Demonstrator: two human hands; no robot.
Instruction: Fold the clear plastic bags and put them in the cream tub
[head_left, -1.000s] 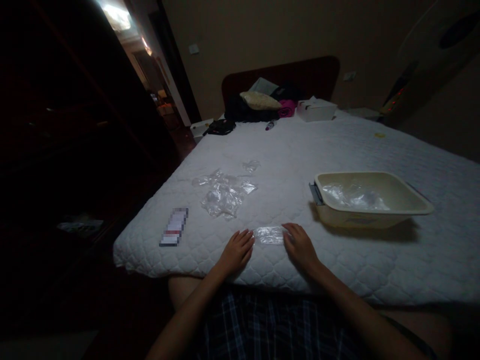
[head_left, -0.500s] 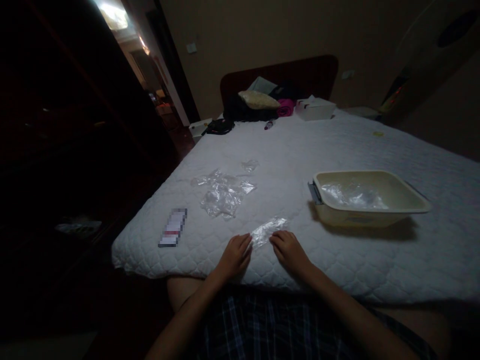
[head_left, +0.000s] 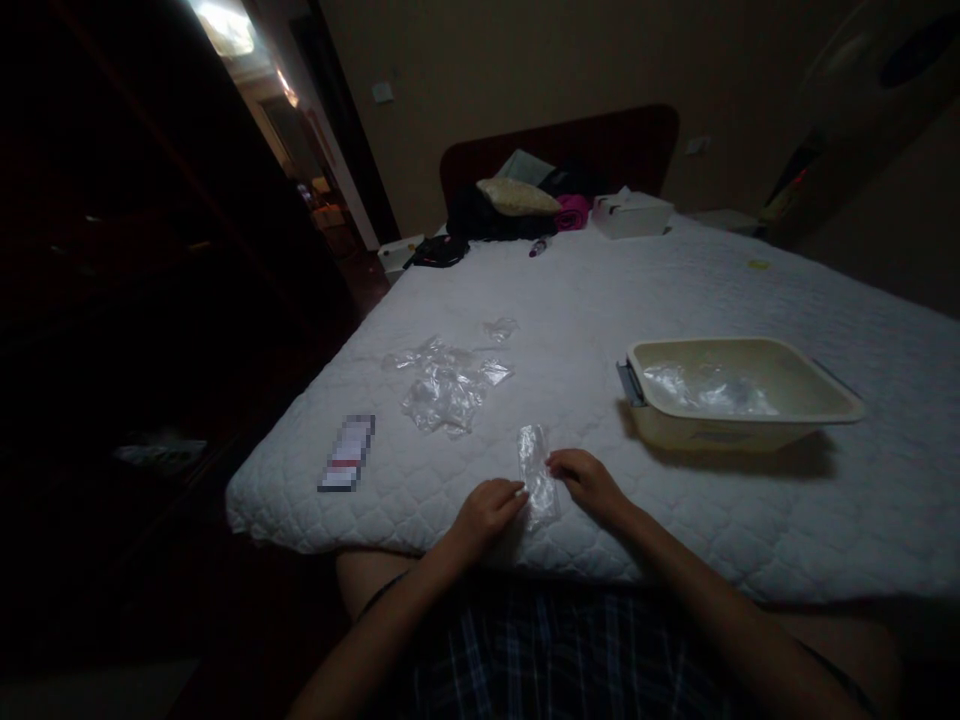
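Note:
A folded clear plastic bag (head_left: 535,470) lies lengthwise away from me near the bed's front edge. My left hand (head_left: 489,512) pinches its left side, fingers closed at the lower half. On the opposite side, my right hand (head_left: 586,482) has its fingertips closed on the right edge, a little farther up. Beyond my left hand is a loose pile of crumpled clear plastic bags (head_left: 444,390), with one small bag (head_left: 500,328) apart behind it. To the right stands a cream plastic bin (head_left: 739,432) with grey side clips, holding more clear plastic bags (head_left: 705,388).
The bed has a white quilted cover (head_left: 570,300). A phone-like item (head_left: 346,455), blurred out, lies at its left edge. Toward the headboard (head_left: 637,140) are dark clothes, a cushion (head_left: 517,196), a pink roll (head_left: 572,212) and a white box (head_left: 631,216). A fan (head_left: 892,70) stands at right.
The bag between my hands has turned from slanting rightward to pointing away from me. My left hand moved slightly right; my right hand shifted a little right and up.

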